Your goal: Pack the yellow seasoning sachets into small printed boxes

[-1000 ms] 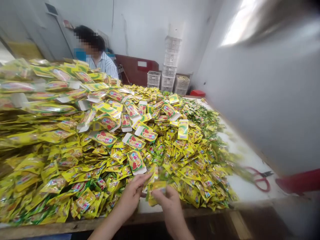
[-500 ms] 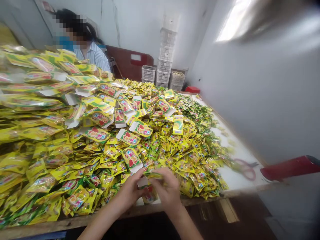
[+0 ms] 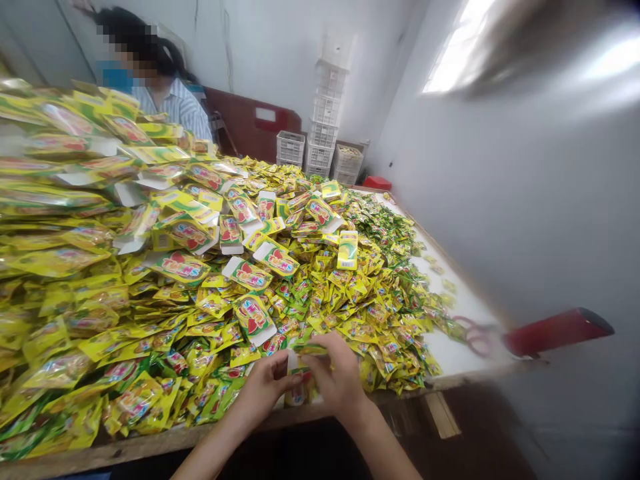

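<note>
Yellow-green foil sachets [image 3: 320,293] lie heaped across a white-topped table [image 3: 460,347]. The right hand [image 3: 340,373] pinches a small yellow sachet [image 3: 310,349], its fingers pressed together on it. The left hand [image 3: 267,389] curls just beside it, near a second yellow packet [image 3: 300,387]; whether it grips that packet cannot be told. Working at the heap's near edge, a careless slip could send loose sachets sliding off the table, and thin foil could slide from the pinch. Red-handled scissors [image 3: 475,338] beside the pile could snag a reaching hand.
</note>
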{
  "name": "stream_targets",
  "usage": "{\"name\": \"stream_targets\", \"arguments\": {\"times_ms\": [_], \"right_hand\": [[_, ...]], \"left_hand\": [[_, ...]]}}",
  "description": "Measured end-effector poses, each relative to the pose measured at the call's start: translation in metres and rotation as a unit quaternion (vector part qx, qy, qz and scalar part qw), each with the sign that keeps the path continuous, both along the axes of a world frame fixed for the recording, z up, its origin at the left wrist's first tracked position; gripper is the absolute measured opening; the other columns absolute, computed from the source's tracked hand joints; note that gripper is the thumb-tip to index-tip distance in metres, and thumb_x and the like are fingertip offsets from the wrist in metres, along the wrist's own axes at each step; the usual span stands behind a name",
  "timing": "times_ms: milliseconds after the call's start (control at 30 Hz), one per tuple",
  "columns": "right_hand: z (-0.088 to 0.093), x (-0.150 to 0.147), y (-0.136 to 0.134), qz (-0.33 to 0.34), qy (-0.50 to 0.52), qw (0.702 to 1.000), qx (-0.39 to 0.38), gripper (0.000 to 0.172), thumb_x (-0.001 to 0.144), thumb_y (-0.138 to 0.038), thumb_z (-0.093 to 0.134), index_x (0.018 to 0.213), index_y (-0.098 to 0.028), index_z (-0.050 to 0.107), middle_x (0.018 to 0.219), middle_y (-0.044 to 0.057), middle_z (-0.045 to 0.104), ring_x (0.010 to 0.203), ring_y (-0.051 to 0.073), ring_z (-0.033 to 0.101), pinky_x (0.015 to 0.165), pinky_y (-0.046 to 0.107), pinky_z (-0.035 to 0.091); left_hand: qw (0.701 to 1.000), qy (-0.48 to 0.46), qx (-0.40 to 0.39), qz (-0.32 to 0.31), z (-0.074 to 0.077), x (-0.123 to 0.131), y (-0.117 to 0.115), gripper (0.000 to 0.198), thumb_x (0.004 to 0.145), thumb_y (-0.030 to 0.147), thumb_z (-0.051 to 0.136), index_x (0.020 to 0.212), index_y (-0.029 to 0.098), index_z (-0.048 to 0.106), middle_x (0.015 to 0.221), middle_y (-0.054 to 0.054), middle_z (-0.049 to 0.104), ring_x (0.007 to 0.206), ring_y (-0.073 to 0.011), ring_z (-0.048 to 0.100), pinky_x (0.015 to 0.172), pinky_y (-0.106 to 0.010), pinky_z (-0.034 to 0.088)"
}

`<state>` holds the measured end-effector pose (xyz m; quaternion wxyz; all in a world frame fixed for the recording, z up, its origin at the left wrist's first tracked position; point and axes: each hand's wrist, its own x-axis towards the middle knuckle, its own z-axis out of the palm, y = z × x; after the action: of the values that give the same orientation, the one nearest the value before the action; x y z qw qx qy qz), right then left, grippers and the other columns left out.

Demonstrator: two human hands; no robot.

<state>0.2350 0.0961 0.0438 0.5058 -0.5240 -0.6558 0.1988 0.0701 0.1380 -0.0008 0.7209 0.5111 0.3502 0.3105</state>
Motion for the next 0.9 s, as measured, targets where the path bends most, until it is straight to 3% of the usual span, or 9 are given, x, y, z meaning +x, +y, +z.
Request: {"name": "stream_targets", "arguments": {"times_ms": [200, 300, 400, 567, 667, 800, 900], "right_hand": [[-0.017, 0.005, 0.001, 0.053, -0.118, 0.992, -0.006, 0.026, 0.092, -0.014, 0.047, 0.110, -0.024, 0.064, 0.100, 0.006, 0.066, 0.094, 0.023, 0.057, 0.086, 0.037, 0.045], [-0.009, 0.010, -0.001, 0.066, -0.168, 0.983, -0.044, 0.022, 0.089, -0.014, 0.051, 0.105, -0.023, 0.065, 0.092, 0.005, 0.064, 0.086, 0.021, 0.057, 0.076, 0.031, 0.044], [0.004, 0.010, -0.002, 0.038, -0.231, 0.969, -0.086, 0.015, 0.086, -0.014, 0.054, 0.093, -0.022, 0.064, 0.084, 0.003, 0.061, 0.076, 0.018, 0.056, 0.067, 0.027, 0.041], [0.023, 0.005, -0.001, 0.040, -0.347, 0.933, -0.091, 0.007, 0.077, -0.015, 0.065, 0.076, -0.022, 0.062, 0.078, 0.003, 0.058, 0.067, 0.018, 0.052, 0.059, 0.027, 0.037], [0.027, 0.006, 0.000, 0.071, -0.356, 0.928, -0.079, 0.010, 0.077, -0.016, 0.068, 0.085, -0.021, 0.063, 0.083, 0.005, 0.060, 0.071, 0.019, 0.053, 0.060, 0.027, 0.037], [0.018, 0.012, 0.007, 0.069, -0.331, 0.936, -0.098, 0.009, 0.083, -0.015, 0.065, 0.088, -0.021, 0.065, 0.080, 0.002, 0.060, 0.069, 0.017, 0.053, 0.061, 0.026, 0.036], [0.007, 0.017, 0.014, 0.096, -0.340, 0.932, -0.077, 0.007, 0.086, -0.019, 0.064, 0.084, -0.023, 0.070, 0.096, 0.005, 0.062, 0.085, 0.019, 0.053, 0.072, 0.028, 0.040]], "left_hand": [[1.000, 0.006, 0.017, 0.019, 0.001, -0.003, -0.001, 0.028, 0.069, 0.030, 0.079, 0.092, 0.019, 0.067, 0.089, -0.003, 0.072, 0.091, -0.0250, 0.065, 0.082, -0.033, 0.050], [1.000, 0.000, 0.013, 0.010, 0.001, -0.002, -0.002, 0.026, 0.072, 0.028, 0.076, 0.093, 0.018, 0.066, 0.089, -0.004, 0.072, 0.089, -0.0243, 0.065, 0.080, -0.032, 0.049], [0.999, 0.007, 0.032, 0.008, 0.001, 0.000, -0.005, 0.022, 0.074, 0.027, 0.074, 0.093, 0.019, 0.067, 0.088, -0.004, 0.070, 0.087, -0.0238, 0.064, 0.080, -0.033, 0.049], [0.993, 0.075, 0.078, 0.039, -0.001, 0.001, -0.010, 0.021, 0.070, 0.033, 0.075, 0.085, 0.020, 0.071, 0.075, -0.001, 0.067, 0.076, -0.0224, 0.059, 0.073, -0.030, 0.047], [0.993, 0.076, 0.078, 0.047, -0.003, 0.000, -0.012, 0.021, 0.069, 0.036, 0.075, 0.084, 0.021, 0.072, 0.074, -0.001, 0.067, 0.075, -0.0223, 0.059, 0.070, -0.029, 0.047], [0.996, 0.046, 0.060, 0.044, -0.003, -0.003, -0.012, 0.026, 0.072, 0.038, 0.074, 0.090, 0.019, 0.072, 0.082, -0.003, 0.070, 0.081, -0.0234, 0.060, 0.073, -0.029, 0.048], [0.994, 0.062, 0.075, 0.041, -0.004, -0.004, -0.013, 0.030, 0.074, 0.037, 0.073, 0.097, 0.018, 0.072, 0.085, -0.003, 0.070, 0.081, -0.0226, 0.061, 0.075, -0.030, 0.048]]}}
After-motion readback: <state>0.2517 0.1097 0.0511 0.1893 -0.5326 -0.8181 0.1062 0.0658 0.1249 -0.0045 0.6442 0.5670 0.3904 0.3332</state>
